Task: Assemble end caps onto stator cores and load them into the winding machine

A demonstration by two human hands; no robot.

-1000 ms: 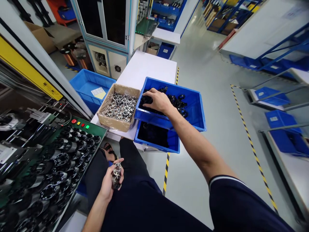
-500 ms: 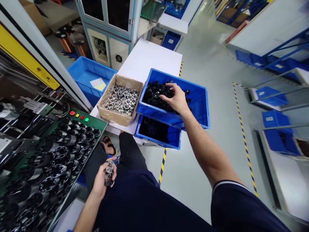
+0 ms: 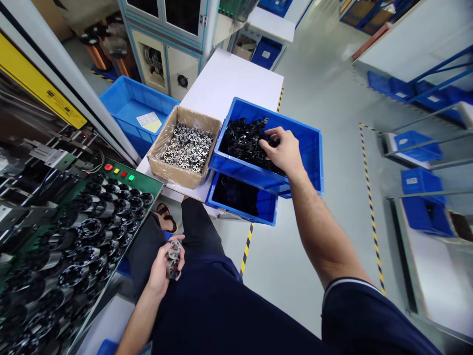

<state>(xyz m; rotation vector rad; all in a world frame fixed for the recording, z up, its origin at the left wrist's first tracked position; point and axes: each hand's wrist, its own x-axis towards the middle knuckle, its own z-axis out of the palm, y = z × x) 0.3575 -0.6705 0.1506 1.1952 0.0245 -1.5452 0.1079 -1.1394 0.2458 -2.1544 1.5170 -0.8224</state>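
Note:
My left hand [image 3: 162, 264] is wrapped round silvery metal ring parts [image 3: 173, 257], held low in front of my body. Over the upper blue bin [image 3: 312, 148], my right hand [image 3: 283, 148] has its fingers curled down at the black plastic parts [image 3: 244, 140]; whether something is between the fingertips is hidden. Left of this bin stands a cardboard box [image 3: 173, 178] lined with clear film, with rows of metal rings [image 3: 188, 148] inside. A lower blue bin [image 3: 271, 212] with dark contents sits partly beneath the upper one.
At the left, a green machine table [image 3: 148, 178] bears many black-and-metal rings, with coloured buttons [image 3: 120, 172] at its corner. An empty-looking blue bin [image 3: 127, 111] stands behind the cardboard box. The white table [image 3: 240, 76] extends away from me. Shelving with blue bins [image 3: 417, 145] is at right.
My right hand has shifted slightly right and down over the black parts. My left hand, still round the metal rings, has moved a little right. The view has tilted slightly.

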